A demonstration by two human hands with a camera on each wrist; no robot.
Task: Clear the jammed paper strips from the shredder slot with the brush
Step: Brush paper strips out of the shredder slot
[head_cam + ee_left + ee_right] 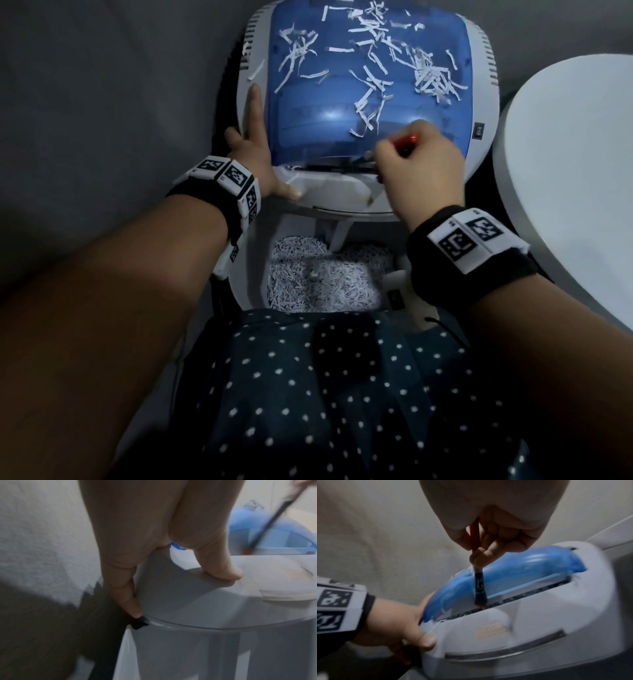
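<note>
At the near edge of the shredder (342,192), right hand (416,171) is fisted around the brush (479,588) — thumb and curled fingers pinch the red handle, knuckles up, wrist bent down toward the machine. Brush hangs roughly upright, dark ferrule below the fingertips, bristle tip touching the slot (530,592) toward its left part. Slot runs along the front of the blue cover (370,85), dark with bits of paper showing inside; how tightly they are jammed cannot be told from the blur.

Left hand (255,150) braces the shredder's left corner: fingers mostly straight and spread, index laid up the white side next to the blue cover, thumb pressed on the front top surface. Left wrist view shows 1 fingertip down on the rim seam and the thumb flat on the grey-white top — nothing gripped.

Paper strips (373,51) lie scattered loose across the blue cover, thickest at upper right. Below the head unit, the bin (239,284) holds a heap of fine shredded paper (325,277). White round surface (565,171) sits just right of the shredder. Both wrists wear black bands with white marker blocks. Dotted dark fabric (325,394) fills the lower frame.
</note>
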